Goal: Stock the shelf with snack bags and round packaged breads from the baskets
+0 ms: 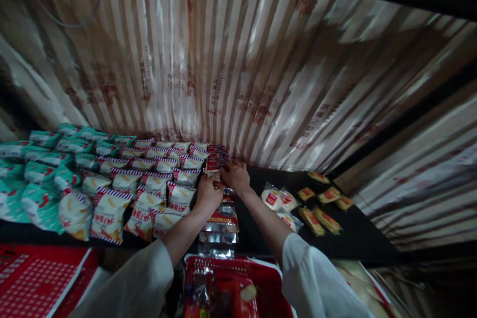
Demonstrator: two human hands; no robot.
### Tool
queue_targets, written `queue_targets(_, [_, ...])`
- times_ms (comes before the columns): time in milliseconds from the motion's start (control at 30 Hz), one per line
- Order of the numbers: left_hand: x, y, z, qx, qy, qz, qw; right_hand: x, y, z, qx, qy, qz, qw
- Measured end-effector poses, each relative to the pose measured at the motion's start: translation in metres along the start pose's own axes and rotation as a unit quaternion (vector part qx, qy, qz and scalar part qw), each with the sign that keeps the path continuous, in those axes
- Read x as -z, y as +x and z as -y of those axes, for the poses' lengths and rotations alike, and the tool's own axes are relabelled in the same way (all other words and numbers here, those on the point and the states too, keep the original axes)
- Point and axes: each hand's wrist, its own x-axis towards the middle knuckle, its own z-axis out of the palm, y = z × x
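Note:
Both my hands reach to the back of a black shelf (261,174), over a column of flat red-and-silver snack packets (222,218). My left hand (209,194) is closed, its fingers bent around the near left edge of a red packet (216,159). Opposite it, my right hand (235,178) grips the right side of that packet, fingers curled. The fingertips are partly hidden, and the print on the packet is too blurred to read. Left of my hands stand rows of white snack bags (145,198) with striped edges.
Green bags (40,198) fill the far left. Round white packaged items (271,198) and yellow packets (313,221) lie to the right. Below the shelf's front edge are a red basket (270,271) holding packets and a red crate (33,278). Printed pleated sheeting (223,74) hangs behind.

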Motion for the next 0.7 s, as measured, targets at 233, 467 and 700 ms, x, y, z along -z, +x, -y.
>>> queue_targets(233, [0.002, -0.003, -0.005, -0.018, 0.086, 0.054, 0.995, -0.011, 0.005, -0.004, 0.059, 0.041, 0.061, 0.996])
queue_targets(467, [0.005, -0.006, -0.009, -0.034, 0.116, 0.052, 0.991, -0.014, 0.004, -0.008, 0.060, 0.080, 0.024, 0.995])
queue_targets(700, [0.021, -0.050, -0.026, -0.157, 0.105, 0.029, 0.981, 0.002, -0.041, -0.025, -0.038, 0.234, -0.084, 0.968])
